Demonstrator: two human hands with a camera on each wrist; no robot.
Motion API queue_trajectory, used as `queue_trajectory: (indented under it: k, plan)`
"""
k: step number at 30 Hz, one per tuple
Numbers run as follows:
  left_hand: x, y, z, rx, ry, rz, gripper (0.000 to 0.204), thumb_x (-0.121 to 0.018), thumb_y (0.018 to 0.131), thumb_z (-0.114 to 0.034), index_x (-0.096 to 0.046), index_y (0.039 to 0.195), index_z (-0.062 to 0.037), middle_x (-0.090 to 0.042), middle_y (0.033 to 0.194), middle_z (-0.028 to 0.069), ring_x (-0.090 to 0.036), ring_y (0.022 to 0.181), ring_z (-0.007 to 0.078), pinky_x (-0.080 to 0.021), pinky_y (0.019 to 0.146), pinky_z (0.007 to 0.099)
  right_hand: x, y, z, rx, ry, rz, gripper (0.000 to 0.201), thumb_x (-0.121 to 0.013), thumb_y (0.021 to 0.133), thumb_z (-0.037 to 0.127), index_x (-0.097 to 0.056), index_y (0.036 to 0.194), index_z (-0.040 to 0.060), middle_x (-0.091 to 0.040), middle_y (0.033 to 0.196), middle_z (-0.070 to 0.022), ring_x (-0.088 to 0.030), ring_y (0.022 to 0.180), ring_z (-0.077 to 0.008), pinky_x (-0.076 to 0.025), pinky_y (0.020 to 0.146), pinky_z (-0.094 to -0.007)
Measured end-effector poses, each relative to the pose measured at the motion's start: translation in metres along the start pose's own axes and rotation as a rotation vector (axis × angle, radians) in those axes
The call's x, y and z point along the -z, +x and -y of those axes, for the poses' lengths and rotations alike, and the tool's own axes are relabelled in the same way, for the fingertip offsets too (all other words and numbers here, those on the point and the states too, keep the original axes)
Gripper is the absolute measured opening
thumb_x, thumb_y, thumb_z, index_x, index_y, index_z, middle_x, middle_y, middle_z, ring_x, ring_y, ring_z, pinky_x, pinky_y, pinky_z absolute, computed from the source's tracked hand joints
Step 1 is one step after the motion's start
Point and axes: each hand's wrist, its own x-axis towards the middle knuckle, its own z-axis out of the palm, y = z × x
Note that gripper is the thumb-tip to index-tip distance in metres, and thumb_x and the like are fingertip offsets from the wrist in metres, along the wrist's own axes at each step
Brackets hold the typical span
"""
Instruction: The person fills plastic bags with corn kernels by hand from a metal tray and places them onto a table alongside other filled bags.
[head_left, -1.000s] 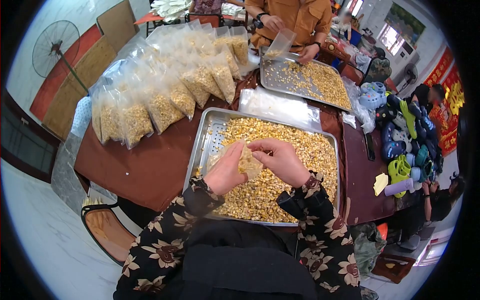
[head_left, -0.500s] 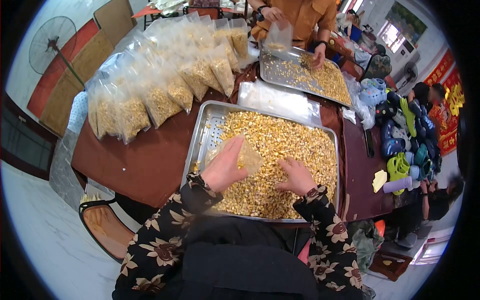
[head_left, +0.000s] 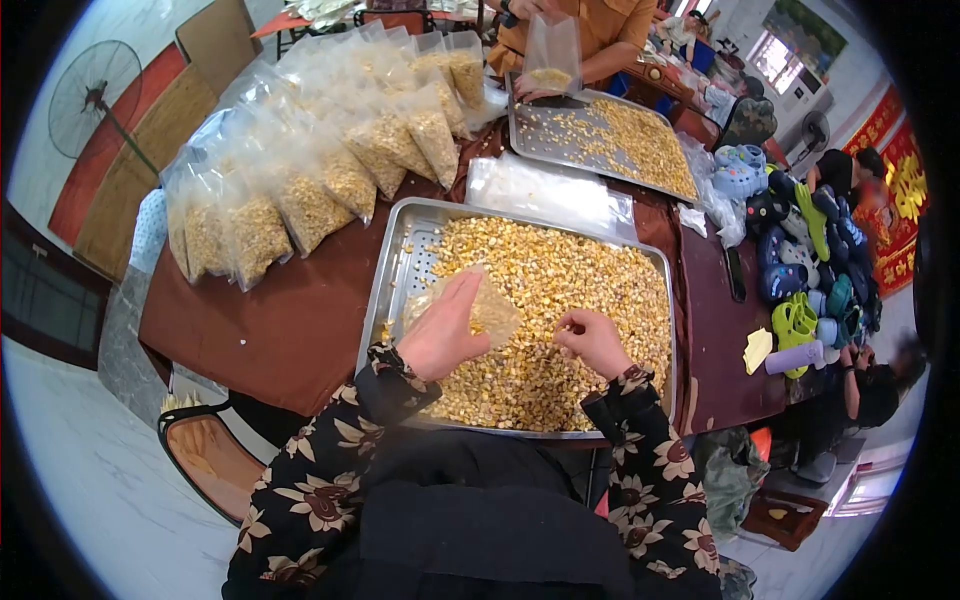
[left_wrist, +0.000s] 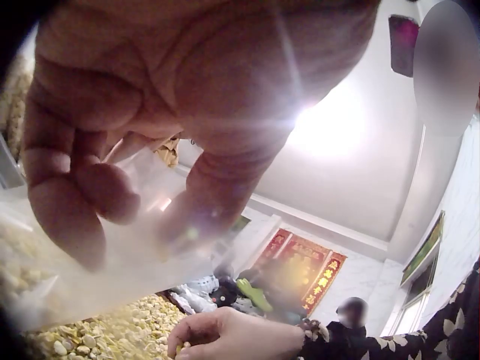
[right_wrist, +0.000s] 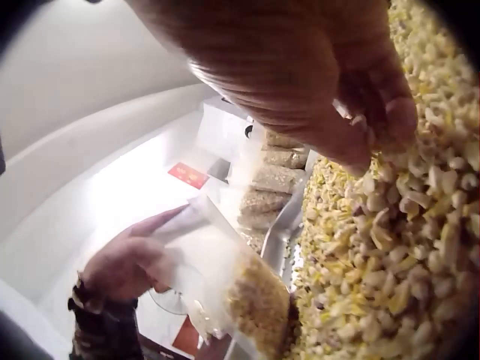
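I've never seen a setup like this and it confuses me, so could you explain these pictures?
There's no machine here, just a person's bare left hand and right hand. The wide view comes from a camera worn on the head; the close-ups come from one on each wrist. On the brown-covered table sits a metal tray spread with corn kernels. The left hand holds a clear plastic bag with some kernels inside; the right hand, low over the tray, seems to pinch a few. Filled bags stand to the left, and flat bags lie beyond the tray.
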Motion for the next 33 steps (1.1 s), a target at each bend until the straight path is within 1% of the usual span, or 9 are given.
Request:
queue_trajectory:
  k: [2, 7, 13, 16, 20, 21, 25, 29, 33]
  plan:
    - [-0.001, 0.0, 0.0, -0.005, 0.015, -0.005, 0.076, -0.065, 0.074, -0.015, -0.028, 0.136, 0.0072, -0.032, 0.14, 0.0275, -0.03, 0.133, 0.0367, -0.026, 0.109, 0.0356, 0.012, 0.001, 0.033, -0.046, 0.25, 0.063, 0.014, -0.064, 0.083, 0.013, -0.062, 0.085, -0.0001, -0.057, 0.066, 0.0004, -0.054, 0.054, -0.0067, -0.043, 0.051, -0.0213]
    - [-0.004, 0.0, -0.002, -0.016, 0.036, -0.002, 0.075, -0.064, 0.073, -0.015, -0.028, 0.133, 0.0089, -0.033, 0.137, 0.0275, -0.032, 0.13, 0.0382, -0.03, 0.107, 0.0365, 0.017, 0.002, 0.106, 0.116, 0.336, 0.078, 0.013, -0.062, 0.085, 0.013, -0.062, 0.088, -0.0003, -0.059, 0.074, -0.0004, -0.056, 0.062, -0.0062, -0.045, 0.054, -0.0209]
    - [0.006, -0.002, -0.011, 0.034, -0.029, -0.001, 0.077, -0.067, 0.072, -0.013, -0.029, 0.135, 0.0063, -0.035, 0.138, 0.0261, -0.033, 0.131, 0.0365, -0.029, 0.107, 0.0363, 0.011, 0.004, 0.145, 0.269, 0.244, 0.161, 0.026, -0.061, 0.086, 0.016, -0.064, 0.105, -0.0004, -0.068, 0.095, -0.012, -0.064, 0.084, -0.0164, -0.049, 0.077, -0.0288]
    - [0.001, -0.002, 0.0, 0.028, -0.043, -0.022, 0.077, -0.067, 0.071, -0.013, -0.028, 0.136, 0.0064, -0.036, 0.137, 0.0262, -0.034, 0.13, 0.0365, -0.029, 0.107, 0.0362, 0.008, 0.018, 0.128, 0.256, 0.222, 0.094, 0.024, -0.058, 0.09, 0.016, -0.064, 0.106, -0.0004, -0.067, 0.093, -0.0046, -0.059, 0.085, -0.0104, -0.048, 0.077, -0.0257]
    - [0.005, -0.005, 0.002, 0.007, -0.076, -0.052, 0.077, -0.067, 0.072, -0.014, -0.029, 0.136, 0.0065, -0.036, 0.137, 0.0264, -0.036, 0.128, 0.0365, -0.03, 0.107, 0.0361, -0.003, 0.042, 0.079, 0.203, -0.011, -0.057, 0.023, -0.061, 0.086, 0.019, -0.067, 0.102, 0.0034, -0.069, 0.094, -0.0113, -0.064, 0.083, -0.0201, -0.05, 0.079, -0.0302]
    - [0.006, -0.006, 0.0, 0.005, -0.076, -0.053, 0.077, -0.067, 0.072, -0.014, -0.029, 0.136, 0.0065, -0.036, 0.137, 0.0264, -0.036, 0.128, 0.0365, -0.03, 0.107, 0.0361, -0.008, 0.042, 0.059, 0.195, -0.137, 0.021, 0.032, -0.063, 0.08, 0.022, -0.065, 0.106, 0.0042, -0.065, 0.106, -0.0133, -0.059, 0.099, -0.0301, -0.045, 0.089, -0.0387]
    - [0.008, -0.008, 0.002, 0.023, -0.04, -0.07, 0.075, -0.067, 0.073, -0.016, -0.03, 0.135, 0.0068, -0.036, 0.137, 0.0264, -0.035, 0.13, 0.0357, -0.029, 0.107, 0.0355, -0.036, 0.031, 0.035, 0.427, -0.55, 0.203, 0.055, -0.071, 0.072, 0.027, -0.055, 0.123, 0.0159, -0.04, 0.139, -0.0113, -0.036, 0.125, -0.0355, -0.034, 0.101, -0.0448]
    - [0.011, -0.008, 0.002, 0.033, -0.044, -0.047, 0.075, -0.067, 0.074, -0.016, -0.029, 0.135, 0.0071, -0.035, 0.138, 0.0264, -0.032, 0.132, 0.0351, -0.028, 0.108, 0.0352, -0.034, 0.022, 0.032, 0.635, -0.647, 0.192, 0.048, -0.072, 0.07, 0.022, -0.058, 0.116, 0.0153, -0.048, 0.127, -0.0103, -0.042, 0.12, -0.0324, -0.038, 0.097, -0.0418]
    - [0.012, -0.009, 0.002, 0.028, -0.03, -0.052, 0.076, -0.067, 0.074, -0.017, -0.029, 0.135, 0.0073, -0.034, 0.139, 0.0262, -0.032, 0.132, 0.0353, -0.028, 0.108, 0.0351, -0.016, 0.008, 0.027, 0.561, -0.593, 0.175, 0.034, -0.066, 0.072, 0.015, -0.059, 0.105, 0.0096, -0.055, 0.104, -0.0089, -0.051, 0.1, -0.0283, -0.044, 0.086, -0.0381]
